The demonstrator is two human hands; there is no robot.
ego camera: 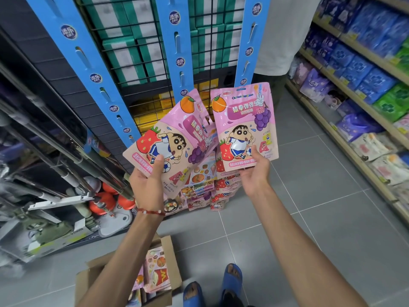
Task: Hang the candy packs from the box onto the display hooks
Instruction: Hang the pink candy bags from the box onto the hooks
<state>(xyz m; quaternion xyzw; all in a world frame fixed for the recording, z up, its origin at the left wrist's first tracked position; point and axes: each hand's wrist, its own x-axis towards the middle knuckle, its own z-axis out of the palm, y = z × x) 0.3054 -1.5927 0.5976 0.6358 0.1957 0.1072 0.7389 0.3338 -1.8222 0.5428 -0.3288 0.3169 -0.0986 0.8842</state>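
Note:
My left hand (147, 180) grips the bottom of a pink candy pack (174, 138) that tilts to the right, with more packs fanned behind it. My right hand (254, 171) holds a second pink candy pack (243, 120) upright by its lower edge. Both packs are raised in front of three blue display strips (177, 52) with hook slots, fixed to a black wire grid. Lower on the strips hang several candy packs (205, 191). An open cardboard box (170, 247) with more packs stands on the floor below my arms.
Dark shelving with tools and orange items runs along the left. A shelf of blue, purple and green packets (363, 69) lines the right. Another person in a white shirt (285, 34) stands behind the grid. Grey floor tiles (309, 196) lie between; my feet in blue sandals (230, 282) are at the bottom.

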